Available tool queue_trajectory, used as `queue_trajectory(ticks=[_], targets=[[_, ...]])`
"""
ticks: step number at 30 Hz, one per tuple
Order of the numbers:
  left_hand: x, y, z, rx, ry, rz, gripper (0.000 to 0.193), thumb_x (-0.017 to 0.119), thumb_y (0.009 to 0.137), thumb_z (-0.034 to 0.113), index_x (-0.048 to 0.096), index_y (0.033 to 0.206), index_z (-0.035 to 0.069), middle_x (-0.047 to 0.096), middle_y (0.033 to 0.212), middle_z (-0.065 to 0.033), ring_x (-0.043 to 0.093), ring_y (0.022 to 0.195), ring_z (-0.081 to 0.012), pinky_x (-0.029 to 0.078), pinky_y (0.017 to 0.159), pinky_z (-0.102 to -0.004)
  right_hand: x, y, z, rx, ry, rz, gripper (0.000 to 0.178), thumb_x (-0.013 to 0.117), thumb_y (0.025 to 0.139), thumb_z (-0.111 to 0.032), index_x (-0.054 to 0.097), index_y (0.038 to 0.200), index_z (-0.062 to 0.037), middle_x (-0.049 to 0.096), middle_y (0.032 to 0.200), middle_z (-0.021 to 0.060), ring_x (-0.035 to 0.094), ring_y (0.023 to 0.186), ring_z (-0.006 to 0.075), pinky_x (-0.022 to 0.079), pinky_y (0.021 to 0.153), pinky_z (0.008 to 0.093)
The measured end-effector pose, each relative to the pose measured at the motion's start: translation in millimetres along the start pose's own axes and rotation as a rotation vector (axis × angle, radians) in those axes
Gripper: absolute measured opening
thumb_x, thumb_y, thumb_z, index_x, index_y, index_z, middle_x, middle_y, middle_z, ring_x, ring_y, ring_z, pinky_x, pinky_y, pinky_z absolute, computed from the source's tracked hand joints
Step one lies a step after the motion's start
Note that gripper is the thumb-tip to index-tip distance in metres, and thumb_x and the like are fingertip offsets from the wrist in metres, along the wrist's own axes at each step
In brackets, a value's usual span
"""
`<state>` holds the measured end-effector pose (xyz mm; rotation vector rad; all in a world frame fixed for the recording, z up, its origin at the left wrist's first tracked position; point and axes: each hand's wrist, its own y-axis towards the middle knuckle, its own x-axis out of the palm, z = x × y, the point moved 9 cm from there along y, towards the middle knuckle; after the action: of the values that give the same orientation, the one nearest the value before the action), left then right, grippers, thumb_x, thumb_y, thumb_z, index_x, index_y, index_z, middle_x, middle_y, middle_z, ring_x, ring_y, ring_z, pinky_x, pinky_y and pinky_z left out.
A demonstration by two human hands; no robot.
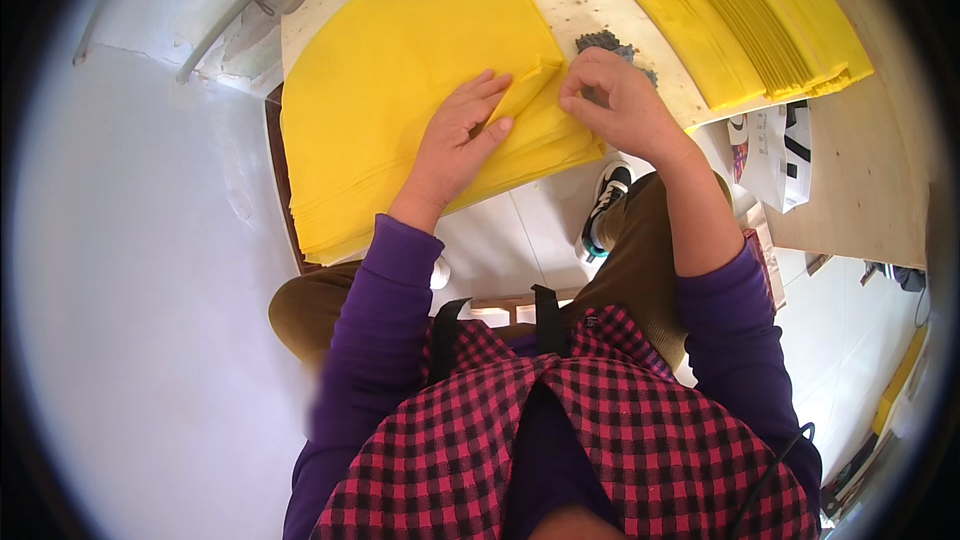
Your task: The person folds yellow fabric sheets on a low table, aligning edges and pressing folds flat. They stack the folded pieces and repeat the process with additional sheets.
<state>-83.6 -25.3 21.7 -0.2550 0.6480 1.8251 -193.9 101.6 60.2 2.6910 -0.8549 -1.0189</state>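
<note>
Pinching a folded yellow paper corner (535, 90), right hand (615, 100); left hand (455, 145) flat atop stack (400, 90).

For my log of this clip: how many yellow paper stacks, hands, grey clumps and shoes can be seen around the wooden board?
Yellow paper stacks: 2, near stack and far stack
Hands: 2, left hand and right hand, both on the near stack's folded corner
Grey clump: 1
Shoe: 1
Total: 6

Yellow paper stack (400, 90): thin matt sheets, smooth. Counter (860, 170): pale bare wood, unvarnished, dull. Second yellow pile (740, 10): same matt paper.
</note>
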Motion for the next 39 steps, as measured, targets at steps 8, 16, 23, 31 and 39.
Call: queue_trajectory(ticks=[8, 16, 23, 31, 39], targets=[[1, 0, 6, -0.011, 0.052, -0.029, 0.041, 0.068, 0.084, 0.027, 0.064, 0.118, 0.004, 0.055, 0.133, -0.0148, 0.041, 0.133, -0.0322, 0.032, 0.109, -0.0406, -3, 1, -13, -0.097, -0.080, 0.019, 0.010, 0.066, 0.079, -0.010, 0.059, 0.079, -0.0022, 0.056, 0.080, 0.0109, 0.056, 0.082, 0.0297, 0.046, 0.071, 0.0368], [2, -1, 17, 0.037, 0.160, -0.056, 0.051, 0.075, 0.077, 0.028, 0.062, 0.121, 0.005, 0.053, 0.135, -0.0143, 0.039, 0.134, -0.0316, 0.030, 0.111, -0.0405, -4, 9, -19, -0.104, -0.075, 0.034, 0.012, 0.066, 0.079, -0.010, 0.057, 0.080, -0.0017, 0.056, 0.083, 0.0122, 0.055, 0.082, 0.0313, 0.045, 0.072, 0.0373], [0, -1, 7, 0.030, 0.083, -0.013, 0.043, 0.070, 0.081, 0.024, 0.063, 0.118, 0.004, 0.055, 0.132, -0.0154, 0.041, 0.132, -0.0329, 0.033, 0.109, -0.0405, -1, 11, -9, -0.015, 0.026, 0.030, 0.011, 0.067, 0.080, -0.010, 0.060, 0.084, -0.0023, 0.058, 0.087, 0.0099, 0.057, 0.083, 0.0271, 0.045, 0.073, 0.0366], [-1, -1, 5, 0.038, 0.063, -0.005, 0.040, 0.067, 0.083, 0.022, 0.063, 0.118, 0.003, 0.056, 0.131, -0.0157, 0.042, 0.131, -0.0337, 0.033, 0.109, -0.0407, -5, 6, 7, 0.080, 0.102, 0.049, 0.057, 0.070, 0.070, -0.001, 0.058, 0.125, -0.0112, 0.053, 0.128, 0.0071, 0.048, 0.120, 0.0224, 0.036, 0.105, 0.0316], [-1, -4, 26, 0.100, 0.225, 0.061, 0.054, 0.069, 0.080, 0.019, 0.053, 0.130, 0.006, 0.054, 0.133, -0.0141, 0.043, 0.130, -0.0335, 0.033, 0.109, -0.0419, 24, 21, 13, -0.042, -0.024, -0.045, 0.046, 0.061, 0.066, 0.013, 0.065, 0.107, -0.0069, 0.067, 0.107, 0.0060, 0.057, 0.113, 0.0226, 0.029, 0.113, 0.0387]])
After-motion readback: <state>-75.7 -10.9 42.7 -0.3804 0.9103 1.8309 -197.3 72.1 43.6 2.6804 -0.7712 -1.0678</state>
